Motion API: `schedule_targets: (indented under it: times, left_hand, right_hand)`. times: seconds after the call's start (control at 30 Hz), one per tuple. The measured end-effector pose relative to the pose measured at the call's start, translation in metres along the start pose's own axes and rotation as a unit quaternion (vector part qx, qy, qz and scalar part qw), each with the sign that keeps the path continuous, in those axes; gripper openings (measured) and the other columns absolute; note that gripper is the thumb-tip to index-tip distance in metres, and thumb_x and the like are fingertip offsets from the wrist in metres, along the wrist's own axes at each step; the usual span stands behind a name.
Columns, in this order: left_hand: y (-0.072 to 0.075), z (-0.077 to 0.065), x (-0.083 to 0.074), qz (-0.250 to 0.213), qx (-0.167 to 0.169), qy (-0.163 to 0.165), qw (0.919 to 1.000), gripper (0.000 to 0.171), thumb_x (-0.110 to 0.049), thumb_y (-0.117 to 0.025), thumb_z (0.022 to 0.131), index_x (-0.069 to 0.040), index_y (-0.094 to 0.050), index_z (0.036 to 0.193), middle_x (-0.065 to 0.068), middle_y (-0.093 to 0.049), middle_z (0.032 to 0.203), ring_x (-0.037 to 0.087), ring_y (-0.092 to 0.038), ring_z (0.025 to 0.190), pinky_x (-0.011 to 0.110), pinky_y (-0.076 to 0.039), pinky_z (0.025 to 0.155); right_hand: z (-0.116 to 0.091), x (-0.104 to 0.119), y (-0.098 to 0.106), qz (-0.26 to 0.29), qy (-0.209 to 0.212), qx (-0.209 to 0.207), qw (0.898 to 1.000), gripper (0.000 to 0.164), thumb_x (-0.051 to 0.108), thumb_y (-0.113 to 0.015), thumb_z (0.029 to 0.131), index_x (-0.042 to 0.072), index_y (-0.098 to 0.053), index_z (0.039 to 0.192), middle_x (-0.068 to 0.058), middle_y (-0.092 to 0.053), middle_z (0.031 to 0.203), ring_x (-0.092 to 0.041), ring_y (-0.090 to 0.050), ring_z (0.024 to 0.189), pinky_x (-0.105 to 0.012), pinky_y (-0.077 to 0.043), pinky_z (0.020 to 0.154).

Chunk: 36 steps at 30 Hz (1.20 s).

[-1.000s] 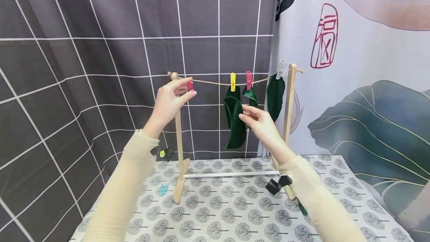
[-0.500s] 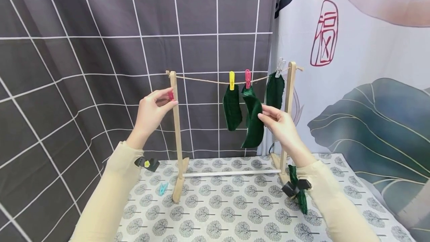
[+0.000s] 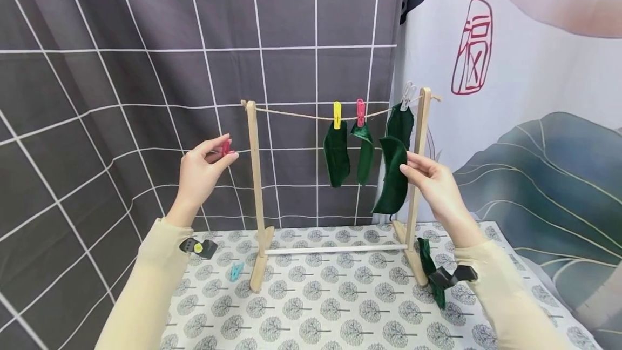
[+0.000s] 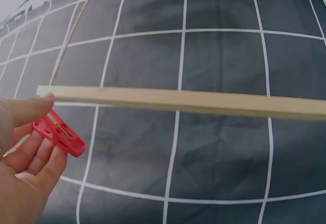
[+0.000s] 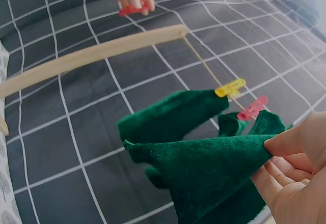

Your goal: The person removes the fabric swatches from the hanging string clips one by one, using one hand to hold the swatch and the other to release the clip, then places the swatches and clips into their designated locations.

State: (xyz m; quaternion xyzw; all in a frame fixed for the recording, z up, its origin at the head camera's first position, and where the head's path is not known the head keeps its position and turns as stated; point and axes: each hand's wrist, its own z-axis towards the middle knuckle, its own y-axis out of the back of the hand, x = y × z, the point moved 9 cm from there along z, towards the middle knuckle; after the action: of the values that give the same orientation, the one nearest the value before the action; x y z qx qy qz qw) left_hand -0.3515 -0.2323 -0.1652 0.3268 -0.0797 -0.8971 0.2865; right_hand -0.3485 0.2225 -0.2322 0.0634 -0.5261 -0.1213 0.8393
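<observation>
The left hand (image 3: 199,174) pinches a red clothespin (image 4: 58,135) between thumb and fingers, just left of the wooden rack (image 3: 256,177). The right hand (image 3: 437,188) pinches the edge of a green cloth (image 3: 394,188), which hangs down from the fingers in front of the rack's right end; whether it touches the rack, I cannot tell. Close behind it, a clear clothespin (image 3: 407,96) holds a second cloth (image 3: 400,121) on the rack's string (image 3: 296,115), near the right post. Further in along the rack, a pink clothespin (image 3: 360,113) holds a folded cloth (image 3: 365,158), and beside it a yellow clothespin (image 3: 337,116) holds a flatter one. A loose cloth (image 3: 425,255) lies on the table (image 3: 311,307) beside the rack's right foot. A blue clothespin (image 3: 236,271) lies left of the rack's left foot. Behind the rack hangs a dark checked curtain (image 3: 291,20); to its right, a white printed curtain (image 3: 534,80).
</observation>
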Motion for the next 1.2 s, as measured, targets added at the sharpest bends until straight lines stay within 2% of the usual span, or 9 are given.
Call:
schedule_targets:
  times: [0.23,0.4,0.47,0.6,0.77,0.83,0.9,1.0,1.2]
  left_hand:
    - [0.013,-0.009,0.018,0.035,-0.025,0.032,0.9986,0.042,-0.01,-0.081,0.086,-0.003,-0.07,0.126,0.015,-0.074,0.111,0.029,-0.071,0.097,0.024,-0.054,0.091]
    - [0.018,-0.018,0.034,0.049,-0.029,0.054,0.9969,0.042,-0.011,-0.081,0.086,-0.004,-0.071,0.126,0.014,-0.074,0.111,0.018,-0.072,0.093,0.013,-0.051,0.086]
    - [0.019,-0.023,0.04,0.055,-0.026,0.062,0.9962,0.042,-0.01,-0.081,0.086,-0.003,-0.07,0.126,0.016,-0.074,0.111,0.021,-0.073,0.094,0.007,-0.048,0.081]
    - [0.022,-0.034,0.054,0.067,-0.013,0.08,0.9945,0.043,-0.009,-0.079,0.087,-0.001,-0.068,0.129,0.019,-0.072,0.113,0.036,-0.071,0.101,0.001,-0.044,0.075]
    - [0.023,-0.051,0.078,0.089,0.007,0.114,0.9894,0.046,-0.01,-0.079,0.089,0.0,-0.065,0.131,0.02,-0.071,0.116,0.038,-0.07,0.106,0.0,-0.042,0.073]
    - [0.023,-0.057,0.087,0.104,0.016,0.128,0.9861,0.047,-0.011,-0.078,0.089,0.0,-0.064,0.132,0.02,-0.07,0.119,0.038,-0.069,0.107,0.009,-0.05,0.08]
    - [0.023,-0.064,0.095,0.114,0.025,0.141,0.9831,0.047,-0.011,-0.077,0.09,0.0,-0.063,0.134,0.022,-0.069,0.12,0.038,-0.068,0.108,0.024,-0.055,0.088]
    - [0.021,-0.074,0.105,0.116,0.036,0.158,0.9799,0.048,-0.009,-0.076,0.09,0.0,-0.062,0.135,0.026,-0.068,0.12,0.04,-0.068,0.108,0.047,-0.052,0.093]
    - [0.011,-0.097,0.126,0.125,0.07,0.186,0.972,0.049,-0.007,-0.074,0.09,0.005,-0.058,0.136,0.032,-0.065,0.118,0.045,-0.066,0.107,0.051,-0.052,0.093]
  right_hand:
    - [-0.005,-0.007,0.026,-0.007,0.005,-0.025,1.0,0.055,0.022,-0.062,0.102,-0.006,-0.045,0.146,0.023,-0.064,0.102,0.007,-0.061,0.095,-0.009,-0.049,0.083]
    - [-0.009,-0.019,0.047,-0.046,-0.011,-0.035,0.998,0.059,0.027,-0.063,0.101,-0.003,-0.044,0.149,0.024,-0.06,0.105,0.01,-0.059,0.099,-0.009,-0.048,0.085]
    - [-0.011,-0.023,0.054,-0.058,-0.017,-0.042,0.997,0.06,0.029,-0.063,0.101,-0.003,-0.045,0.148,0.024,-0.059,0.104,0.011,-0.059,0.097,-0.008,-0.048,0.084]
    - [-0.017,-0.032,0.068,-0.071,-0.03,-0.052,0.996,0.061,0.032,-0.063,0.101,-0.003,-0.046,0.148,0.025,-0.058,0.102,0.012,-0.059,0.093,-0.006,-0.048,0.079]
    - [-0.025,-0.047,0.082,-0.103,-0.042,-0.054,0.992,0.062,0.034,-0.06,0.102,-0.004,-0.044,0.148,0.025,-0.055,0.104,0.012,-0.055,0.094,-0.007,-0.048,0.08]
    - [-0.027,-0.053,0.087,-0.11,-0.047,-0.056,0.991,0.062,0.034,-0.06,0.102,-0.004,-0.044,0.148,0.026,-0.054,0.103,0.012,-0.054,0.094,-0.006,-0.048,0.079]
    - [-0.031,-0.061,0.092,-0.108,-0.05,-0.059,0.991,0.062,0.033,-0.06,0.102,-0.005,-0.043,0.148,0.027,-0.055,0.102,0.013,-0.055,0.092,-0.006,-0.049,0.078]
    - [-0.036,-0.071,0.099,-0.1,-0.051,-0.061,0.992,0.062,0.031,-0.061,0.102,-0.008,-0.043,0.147,0.029,-0.055,0.1,0.015,-0.056,0.09,-0.004,-0.048,0.076]
    - [-0.05,-0.093,0.11,-0.083,-0.066,-0.049,0.993,0.062,0.029,-0.061,0.102,-0.008,-0.042,0.148,0.033,-0.057,0.099,0.015,-0.061,0.088,-0.004,-0.047,0.075]
